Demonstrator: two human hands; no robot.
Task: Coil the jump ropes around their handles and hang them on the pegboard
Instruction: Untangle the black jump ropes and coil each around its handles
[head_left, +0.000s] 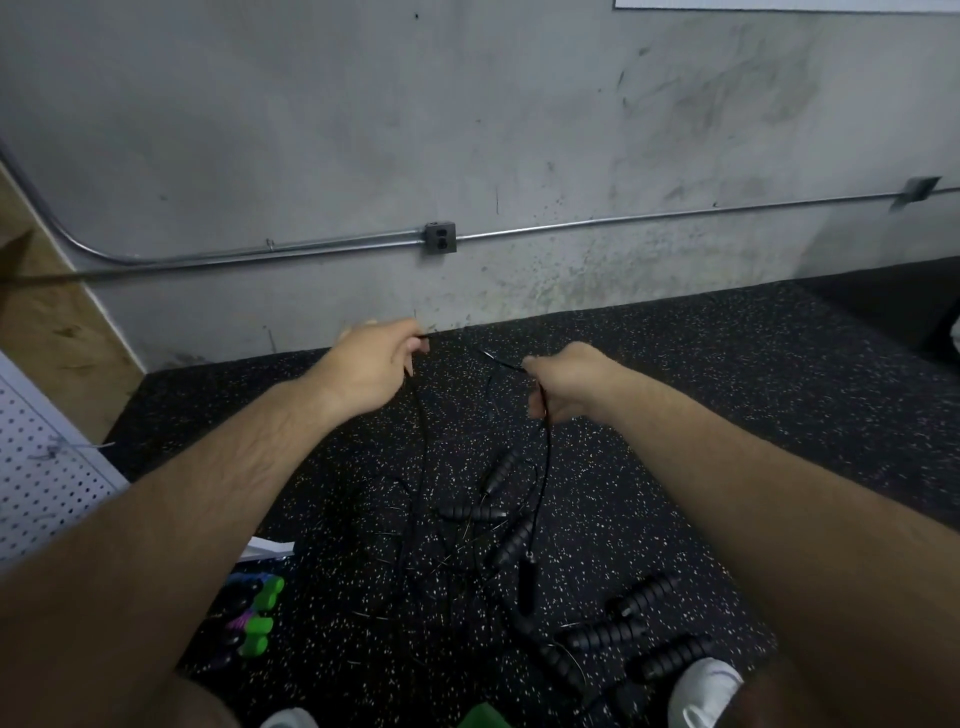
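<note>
Speckled black floor (675, 415) meets scuffed grey wall (363, 130).

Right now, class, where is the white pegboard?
In the head view the pegboard is at the far left edge, just below the wooden panel and up-left of the green handles lying on the floor.

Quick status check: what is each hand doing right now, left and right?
Left hand: closed, pinching a thin black jump rope cord.
Right hand: closed, gripping black cord too; whether it is the same rope cannot be told.
</note>
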